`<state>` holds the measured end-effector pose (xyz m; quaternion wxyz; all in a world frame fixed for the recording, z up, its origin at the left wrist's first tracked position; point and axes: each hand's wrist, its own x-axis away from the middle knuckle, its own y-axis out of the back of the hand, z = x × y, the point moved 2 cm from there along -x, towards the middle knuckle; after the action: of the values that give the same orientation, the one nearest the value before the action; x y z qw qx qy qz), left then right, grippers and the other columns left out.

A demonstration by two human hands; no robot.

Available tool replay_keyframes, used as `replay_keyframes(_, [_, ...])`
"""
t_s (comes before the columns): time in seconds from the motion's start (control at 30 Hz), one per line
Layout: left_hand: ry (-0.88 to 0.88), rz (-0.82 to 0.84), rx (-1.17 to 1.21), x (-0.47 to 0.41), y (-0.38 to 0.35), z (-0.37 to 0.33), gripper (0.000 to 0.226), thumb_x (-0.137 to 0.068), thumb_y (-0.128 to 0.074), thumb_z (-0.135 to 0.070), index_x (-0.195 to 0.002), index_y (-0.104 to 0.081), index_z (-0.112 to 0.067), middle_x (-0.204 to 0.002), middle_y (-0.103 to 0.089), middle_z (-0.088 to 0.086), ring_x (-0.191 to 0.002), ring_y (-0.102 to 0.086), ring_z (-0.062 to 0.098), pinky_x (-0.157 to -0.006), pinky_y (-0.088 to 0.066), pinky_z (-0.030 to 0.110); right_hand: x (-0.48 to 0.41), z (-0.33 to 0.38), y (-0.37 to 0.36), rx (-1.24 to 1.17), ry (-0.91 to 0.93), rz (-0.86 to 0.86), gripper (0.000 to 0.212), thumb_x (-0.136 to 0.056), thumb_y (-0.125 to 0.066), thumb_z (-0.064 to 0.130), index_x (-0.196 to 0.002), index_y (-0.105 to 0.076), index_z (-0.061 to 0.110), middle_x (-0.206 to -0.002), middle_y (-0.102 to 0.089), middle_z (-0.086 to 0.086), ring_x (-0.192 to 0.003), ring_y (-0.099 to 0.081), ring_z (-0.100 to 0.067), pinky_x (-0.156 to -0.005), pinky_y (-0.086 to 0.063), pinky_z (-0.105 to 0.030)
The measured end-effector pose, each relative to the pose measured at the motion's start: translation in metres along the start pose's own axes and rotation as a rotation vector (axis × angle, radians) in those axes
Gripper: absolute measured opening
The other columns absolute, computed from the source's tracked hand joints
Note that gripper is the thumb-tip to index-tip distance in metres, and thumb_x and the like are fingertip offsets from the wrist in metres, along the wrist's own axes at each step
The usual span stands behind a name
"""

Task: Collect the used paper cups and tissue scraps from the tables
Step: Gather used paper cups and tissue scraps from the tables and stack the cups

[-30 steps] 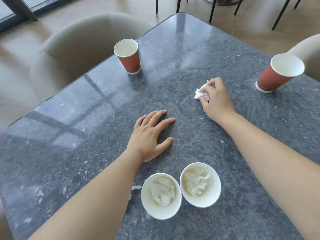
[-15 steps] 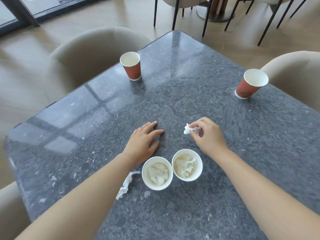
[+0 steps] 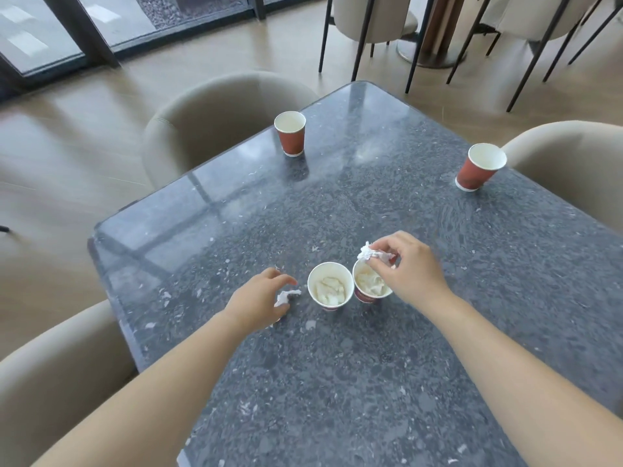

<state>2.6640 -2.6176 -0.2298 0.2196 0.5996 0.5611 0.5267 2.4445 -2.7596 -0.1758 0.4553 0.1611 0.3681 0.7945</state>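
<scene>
Lower centre, on the dark grey speckled stone table (image 3: 371, 382), the left hand (image 3: 258, 299) curves its fingers around a small white tissue scrap (image 3: 286, 297); I cannot tell whether it grips the scrap. Just to the right stand the left tissue-filled red paper cup (image 3: 330, 288) and the right tissue-filled red paper cup (image 3: 370, 287), rims touching. Above the latter, the right hand (image 3: 409, 269) pinches a crumpled white tissue wad (image 3: 371, 255). Further up the frame stand the upper-centre red paper cup (image 3: 290, 133) and the upper-right red paper cup (image 3: 480, 167).

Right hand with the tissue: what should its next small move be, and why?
Probably lower a little and let go. The right hand pinches a tissue wad just above the rim of the near right cup, which already holds crumpled tissue, so dropping it in there looks like the natural finish.
</scene>
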Motion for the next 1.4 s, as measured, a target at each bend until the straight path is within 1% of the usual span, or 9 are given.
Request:
replay_keyframes(0.1, [0.068, 0.118, 0.005, 0.009, -0.016, -0.002, 0.043, -0.085, -0.054, -0.015, -0.125, -0.048, -0.030, -0.117, -0.047, 0.004, -0.100, -0.056, 0.024, -0.085, -0.047, 0.037, 0.017, 0.000, -0.002, 0.009, -0.037, 0.017, 0.013, -0.074, -0.074, 0.019, -0.085, -0.068, 0.017, -0.085, -0.060, 0.002, -0.073, -0.053, -0.013, -0.061, -0.032, -0.010])
replay_keyframes(0.2, [0.066, 0.080, 0.057, 0.016, -0.026, -0.004, 0.033, -0.087, -0.052, -0.011, -0.117, -0.055, -0.024, -0.111, -0.053, 0.007, -0.096, -0.056, 0.025, -0.083, -0.044, 0.032, 0.026, 0.001, -0.006, 0.021, -0.071, 0.046, 0.015, -0.073, -0.074, 0.018, -0.086, -0.067, 0.017, -0.088, -0.061, 0.000, -0.075, -0.054, -0.015, -0.062, -0.031, -0.014])
replay_keyframes(0.37, [0.012, -0.184, 0.184, 0.014, 0.006, -0.022, 0.022, -0.085, -0.056, -0.011, -0.104, -0.063, -0.019, -0.094, -0.056, 0.002, -0.083, -0.058, 0.020, -0.075, -0.044, 0.030, 0.028, 0.000, -0.002, 0.007, -0.086, 0.044, 0.017, -0.073, -0.075, 0.019, -0.088, -0.067, 0.018, -0.089, -0.061, 0.001, -0.076, -0.053, -0.013, -0.065, -0.033, -0.015])
replay_keyframes(0.53, [-0.120, -0.438, 0.317, 0.011, 0.051, -0.057, 0.018, -0.081, -0.062, -0.011, -0.095, -0.065, -0.022, -0.084, -0.053, -0.008, -0.066, -0.050, -0.001, -0.066, -0.040, 0.019, 0.031, 0.004, 0.000, -0.012, -0.085, 0.011, 0.015, -0.074, -0.074, 0.020, -0.087, -0.067, 0.018, -0.088, -0.059, 0.004, -0.078, -0.054, -0.013, -0.068, -0.038, -0.022])
replay_keyframes(0.73, [-0.161, -0.205, 0.185, 0.011, 0.033, -0.087, 0.035, -0.082, -0.065, -0.028, -0.115, -0.054, -0.035, -0.107, -0.054, -0.009, -0.088, -0.056, 0.010, -0.078, -0.049, 0.031, 0.039, -0.001, -0.001, -0.012, -0.118, 0.018, 0.016, -0.075, -0.071, 0.019, -0.090, -0.066, 0.019, -0.092, -0.060, 0.004, -0.079, -0.052, -0.010, -0.067, -0.035, -0.017])
replay_keyframes(0.83, [-0.145, -0.195, 0.171, 0.011, 0.023, -0.087, 0.043, -0.083, -0.065, -0.030, -0.122, -0.048, -0.034, -0.118, -0.050, -0.008, -0.099, -0.056, 0.015, -0.081, -0.050, 0.039, 0.037, 0.000, 0.001, -0.067, -0.126, 0.023, 0.024, -0.073, -0.074, 0.017, -0.094, -0.065, 0.021, -0.097, -0.057, 0.006, -0.085, -0.056, -0.013, -0.072, -0.048, -0.026])
replay_keyframes(1.03, [-0.177, -0.176, 0.127, 0.010, 0.020, -0.088, 0.022, -0.085, -0.059, -0.033, -0.107, -0.057, -0.033, -0.104, -0.057, -0.013, -0.094, -0.057, 0.012, -0.077, -0.049, 0.032, 0.036, 0.003, 0.000, -0.098, -0.081, 0.057, 0.027, -0.073, -0.073, 0.014, -0.097, -0.064, 0.023, -0.098, -0.053, 0.012, -0.085, -0.057, -0.012, -0.075, -0.054, -0.034])
replay_keyframes(1.2, [-0.195, -0.134, 0.014, 0.008, 0.013, -0.094, 0.026, -0.083, -0.060, -0.042, -0.106, -0.057, -0.032, -0.109, -0.057, -0.016, -0.091, -0.058, 0.013, -0.067, -0.039, 0.024, 0.045, 0.001, -0.007, 0.096, -0.016, 0.159, 0.021, -0.080, -0.068, 0.025, -0.100, -0.063, 0.023, -0.107, -0.062, 0.007, -0.097, -0.055, -0.016, -0.077, -0.047, -0.029])
replay_keyframes(1.4, [-0.208, -0.123, -0.182, 0.005, 0.008, -0.100, 0.015, -0.088, -0.052, -0.032, -0.102, -0.055, -0.029, -0.111, -0.063, -0.010, -0.101, -0.056, 0.020, -0.081, -0.030, 0.030, 0.052, -0.004, -0.011, 0.367, 0.104, 0.218, 0.016, -0.086, -0.058, 0.024, -0.101, -0.063, 0.021, -0.108, -0.062, 0.007, -0.102, -0.052, -0.019, -0.085, -0.037, -0.032])
